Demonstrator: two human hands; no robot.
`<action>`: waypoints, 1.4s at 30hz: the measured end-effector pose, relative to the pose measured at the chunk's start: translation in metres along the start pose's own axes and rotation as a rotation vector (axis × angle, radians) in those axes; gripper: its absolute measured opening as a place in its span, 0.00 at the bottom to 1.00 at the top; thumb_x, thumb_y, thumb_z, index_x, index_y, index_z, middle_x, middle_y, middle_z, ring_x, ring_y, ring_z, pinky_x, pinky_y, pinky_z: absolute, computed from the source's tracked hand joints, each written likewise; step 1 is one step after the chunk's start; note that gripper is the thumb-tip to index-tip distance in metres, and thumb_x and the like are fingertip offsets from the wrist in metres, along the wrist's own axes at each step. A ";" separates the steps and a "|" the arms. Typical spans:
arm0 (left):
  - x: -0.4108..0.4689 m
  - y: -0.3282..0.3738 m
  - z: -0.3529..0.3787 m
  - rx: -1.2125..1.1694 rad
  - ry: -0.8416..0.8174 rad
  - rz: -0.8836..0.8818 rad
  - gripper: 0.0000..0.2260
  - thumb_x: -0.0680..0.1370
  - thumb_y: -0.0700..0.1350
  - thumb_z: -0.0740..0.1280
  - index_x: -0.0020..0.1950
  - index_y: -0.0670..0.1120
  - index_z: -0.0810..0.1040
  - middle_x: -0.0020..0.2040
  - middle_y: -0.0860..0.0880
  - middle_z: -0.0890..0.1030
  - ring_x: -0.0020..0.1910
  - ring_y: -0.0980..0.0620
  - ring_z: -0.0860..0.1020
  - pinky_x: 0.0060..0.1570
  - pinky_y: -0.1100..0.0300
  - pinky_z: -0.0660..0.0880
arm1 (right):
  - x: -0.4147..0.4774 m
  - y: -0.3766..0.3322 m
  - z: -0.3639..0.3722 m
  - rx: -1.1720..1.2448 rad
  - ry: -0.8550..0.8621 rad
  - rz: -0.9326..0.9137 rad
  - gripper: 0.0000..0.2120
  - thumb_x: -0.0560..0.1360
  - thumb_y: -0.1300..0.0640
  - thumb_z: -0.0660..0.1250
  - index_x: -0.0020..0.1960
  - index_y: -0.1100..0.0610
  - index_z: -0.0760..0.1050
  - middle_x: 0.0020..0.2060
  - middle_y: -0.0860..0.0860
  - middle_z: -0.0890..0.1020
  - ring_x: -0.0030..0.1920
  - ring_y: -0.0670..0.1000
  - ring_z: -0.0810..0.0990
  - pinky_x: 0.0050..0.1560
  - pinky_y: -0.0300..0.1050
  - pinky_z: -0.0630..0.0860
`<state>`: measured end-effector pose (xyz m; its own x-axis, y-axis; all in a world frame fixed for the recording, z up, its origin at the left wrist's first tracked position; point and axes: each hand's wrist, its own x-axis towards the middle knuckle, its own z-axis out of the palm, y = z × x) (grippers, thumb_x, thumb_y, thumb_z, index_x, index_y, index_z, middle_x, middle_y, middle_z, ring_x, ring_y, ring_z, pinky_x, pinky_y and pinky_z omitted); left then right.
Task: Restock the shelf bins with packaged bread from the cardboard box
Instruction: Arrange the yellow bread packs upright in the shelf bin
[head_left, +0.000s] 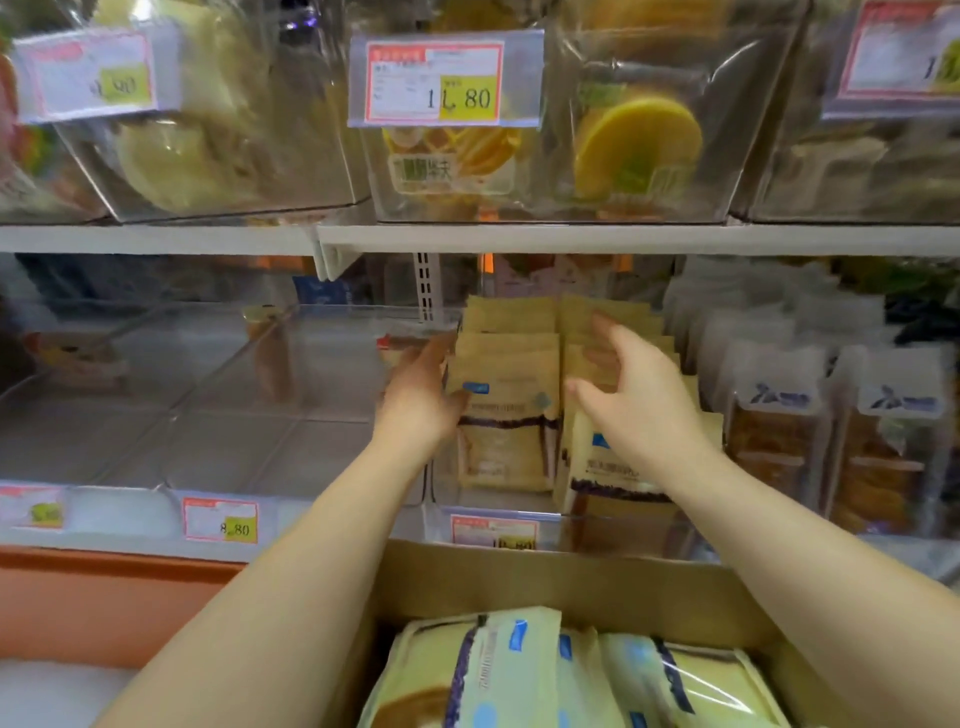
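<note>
A: Bread packs (506, 415)?
B: Upright inside bin (439, 519). Left hand (421, 400) at bin's left wall, touching packs. Right hand (634, 395) over bin's right row. Both grips spread.
A: Surroundings?
B: Cardboard box (571, 577) just below bin. Price tag (493, 531) on bin's front.

The white shelf (571, 240) carries clear bins (540, 176) of yellow cakes (636, 145) (price tags (435, 83) on their fronts). Below, lower bins (234, 405) stand side by side, one holding bread packets (506, 415).

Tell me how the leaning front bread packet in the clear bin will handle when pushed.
Probably light and squashy: the front bread packet shows bread through thin film. Likely to tip, since it already leans while the packets behind stand upright. Its glossy film may slide against the clear bin.
</note>
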<state>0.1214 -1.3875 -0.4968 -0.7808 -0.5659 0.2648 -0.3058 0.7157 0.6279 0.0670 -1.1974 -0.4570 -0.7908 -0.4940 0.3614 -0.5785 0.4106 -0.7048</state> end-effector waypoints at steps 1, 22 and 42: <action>-0.001 -0.003 0.001 -0.003 0.000 0.001 0.24 0.75 0.44 0.67 0.70 0.53 0.67 0.66 0.46 0.73 0.62 0.44 0.74 0.59 0.47 0.74 | -0.004 0.001 0.002 -0.038 0.014 -0.058 0.28 0.75 0.60 0.68 0.73 0.53 0.64 0.66 0.49 0.72 0.67 0.48 0.70 0.66 0.41 0.66; -0.078 -0.043 -0.018 -0.210 -0.016 0.049 0.20 0.77 0.50 0.68 0.69 0.52 0.71 0.63 0.55 0.76 0.44 0.62 0.75 0.48 0.65 0.69 | 0.019 -0.006 0.113 -0.668 -0.827 0.216 0.13 0.81 0.58 0.56 0.61 0.61 0.73 0.49 0.55 0.78 0.47 0.53 0.75 0.44 0.44 0.72; -0.074 -0.048 -0.018 -0.245 -0.043 0.074 0.20 0.77 0.50 0.68 0.68 0.54 0.71 0.60 0.57 0.77 0.45 0.65 0.75 0.49 0.64 0.72 | 0.041 0.032 0.131 -0.318 -0.649 0.389 0.26 0.79 0.53 0.62 0.73 0.59 0.62 0.68 0.59 0.70 0.66 0.59 0.71 0.66 0.51 0.68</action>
<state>0.2031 -1.3875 -0.5335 -0.8201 -0.4939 0.2890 -0.1098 0.6315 0.7676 0.0424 -1.3052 -0.5451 -0.7298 -0.5766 -0.3673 -0.3928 0.7934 -0.4650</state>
